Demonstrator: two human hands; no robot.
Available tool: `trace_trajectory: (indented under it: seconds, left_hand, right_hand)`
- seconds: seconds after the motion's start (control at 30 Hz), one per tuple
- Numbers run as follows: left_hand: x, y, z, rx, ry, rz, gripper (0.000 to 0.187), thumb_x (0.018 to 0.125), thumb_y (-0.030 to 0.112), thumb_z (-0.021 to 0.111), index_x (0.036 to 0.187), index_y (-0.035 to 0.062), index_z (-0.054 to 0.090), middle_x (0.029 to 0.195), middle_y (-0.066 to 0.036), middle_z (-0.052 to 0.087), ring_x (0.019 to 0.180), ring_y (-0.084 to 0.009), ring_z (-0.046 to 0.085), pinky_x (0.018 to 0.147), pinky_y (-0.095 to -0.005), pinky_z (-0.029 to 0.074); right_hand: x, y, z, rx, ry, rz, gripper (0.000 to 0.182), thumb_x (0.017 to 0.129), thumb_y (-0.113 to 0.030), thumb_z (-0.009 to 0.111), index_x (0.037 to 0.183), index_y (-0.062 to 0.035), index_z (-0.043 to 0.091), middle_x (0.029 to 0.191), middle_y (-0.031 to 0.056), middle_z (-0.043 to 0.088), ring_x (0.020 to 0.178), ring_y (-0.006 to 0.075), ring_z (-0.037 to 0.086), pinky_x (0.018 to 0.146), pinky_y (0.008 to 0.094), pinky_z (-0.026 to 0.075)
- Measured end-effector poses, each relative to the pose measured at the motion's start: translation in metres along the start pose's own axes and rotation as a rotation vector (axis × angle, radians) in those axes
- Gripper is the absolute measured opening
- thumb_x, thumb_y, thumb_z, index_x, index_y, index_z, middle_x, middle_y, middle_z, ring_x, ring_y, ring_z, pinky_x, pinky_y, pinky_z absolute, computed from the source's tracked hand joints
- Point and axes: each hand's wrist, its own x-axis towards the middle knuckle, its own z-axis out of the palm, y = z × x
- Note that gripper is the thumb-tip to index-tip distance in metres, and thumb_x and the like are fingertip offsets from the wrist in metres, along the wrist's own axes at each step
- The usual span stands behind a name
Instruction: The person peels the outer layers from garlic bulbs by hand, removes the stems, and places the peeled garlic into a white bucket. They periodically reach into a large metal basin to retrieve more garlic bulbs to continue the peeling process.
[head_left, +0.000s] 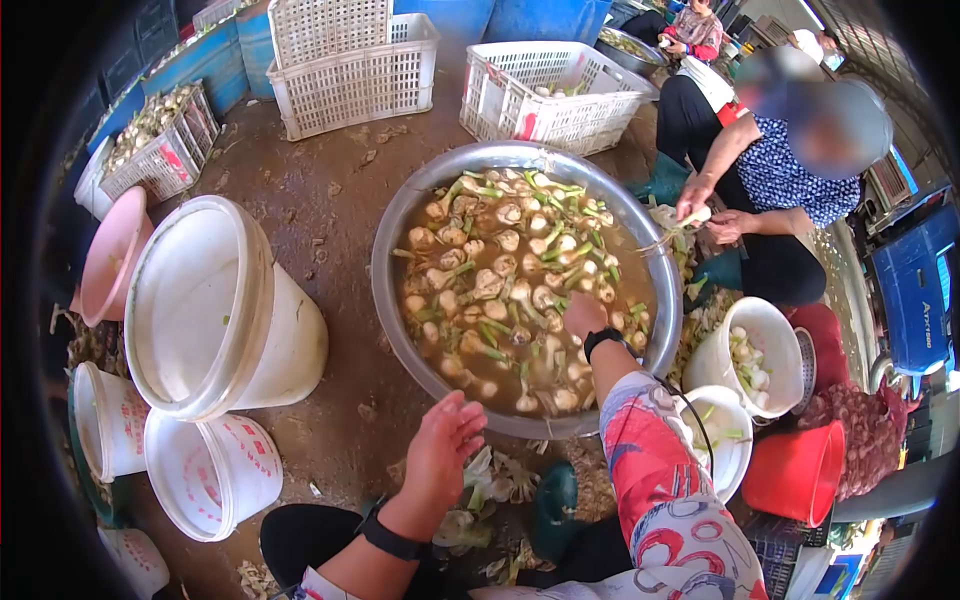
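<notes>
A wide metal basin [398, 362] of brown water holds many pale bulbs with green stems [488, 284]. My right hand [585, 316] reaches over the basin's right half, its fingers down among the bulbs; what they hold, if anything, is hidden. My left hand [446, 440] hovers just outside the basin's lower-left rim, palm turned toward the basin, with its fingers apart and nothing in it. Peeled leaves [490, 475] lie on the floor between the left hand and the basin.
A person [815, 165] sits at the right, holding a stemmed bulb over the rim. White buckets [300, 325] stand at the left, crates [350, 90] behind. At the right are a bucket of peeled bulbs [790, 345], a white bowl [735, 450] and a red bucket [795, 472].
</notes>
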Motion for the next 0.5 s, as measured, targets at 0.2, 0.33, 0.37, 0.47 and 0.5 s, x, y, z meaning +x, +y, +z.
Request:
trace_trajectory:
  seconds: [0.2,0.33,0.37,0.47,0.5]
  left_hand:
    - [0.012,0.001,0.004,0.053,-0.044,-0.003,0.034,0.086,0.027,0.040,0.114,0.0072,0.041,0.096,-0.007,0.056,0.087,-0.0177,0.053,0.074,-0.0298,0.040]
    - [0.013,-0.003,0.009,-0.001,-0.096,-0.053,0.032,0.085,0.030,0.043,0.109,0.0082,0.045,0.090,-0.006,0.057,0.080,-0.0167,0.054,0.067,-0.0271,0.042]
    - [0.013,-0.003,0.010,-0.040,-0.127,-0.058,0.032,0.085,0.032,0.044,0.107,0.0086,0.046,0.088,-0.006,0.057,0.078,-0.0165,0.054,0.065,-0.0263,0.043]
    - [0.008,0.003,0.016,-0.275,-0.283,-0.236,0.032,0.085,0.036,0.043,0.102,0.0093,0.048,0.085,-0.006,0.058,0.072,-0.0165,0.055,0.058,-0.0258,0.043]
    - [0.004,0.005,0.020,-0.278,-0.277,-0.237,0.032,0.085,0.036,0.043,0.102,0.0093,0.048,0.085,-0.006,0.058,0.072,-0.0165,0.055,0.058,-0.0258,0.043]
  right_hand:
    - [-0.017,-0.025,0.044,0.095,-0.415,0.059,0.029,0.074,-0.018,0.047,0.097,-0.0014,0.053,0.096,0.0225,0.056,0.090,0.0361,0.054,0.076,0.0414,0.043]
    - [-0.057,-0.038,-0.010,0.379,-0.210,-0.059,0.028,0.078,-0.022,0.051,0.089,0.0025,0.048,0.081,0.0256,0.055,0.078,0.0415,0.053,0.068,0.0441,0.043]
    - [-0.079,-0.048,-0.038,0.407,-0.134,-0.092,0.025,0.079,-0.020,0.050,0.089,0.0022,0.047,0.078,0.0242,0.055,0.076,0.0412,0.053,0.066,0.0450,0.042]
    - [-0.145,-0.074,-0.115,0.482,-0.118,-0.186,0.021,0.080,-0.017,0.049,0.090,0.0008,0.044,0.076,0.0205,0.052,0.073,0.0393,0.051,0.064,0.0445,0.041]
    - [-0.164,-0.078,-0.131,0.482,-0.124,-0.187,0.021,0.080,-0.017,0.049,0.090,0.0008,0.044,0.076,0.0205,0.052,0.073,0.0393,0.051,0.064,0.0445,0.041]
